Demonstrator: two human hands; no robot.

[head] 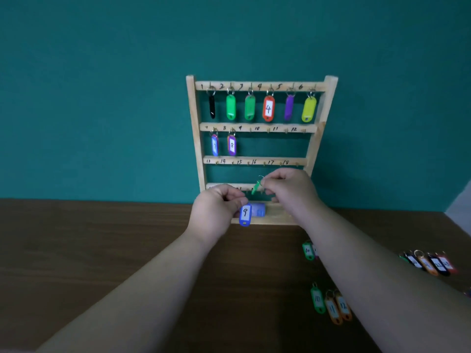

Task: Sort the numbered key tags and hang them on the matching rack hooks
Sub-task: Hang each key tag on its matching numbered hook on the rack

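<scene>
Blue tag 9 point(245, 215) pinched below left hand point(216, 207), green tag point(256, 189) in right hand point(288, 189)

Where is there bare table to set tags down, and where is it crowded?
Bare: the table left of the left hand, out from the rack; also the strip between both forearms. Crowded: right of the right hand, where loose tags lie in clusters.

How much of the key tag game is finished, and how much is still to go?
Done: eight tags hang on the rack, six on the top row, then tag 7 and tag 8 below. In hand: the left hand holds blue tag 9; the right hand pinches a green tag. Left: hooks 9 to 18 are bare, and more tags lie on the table.
</scene>
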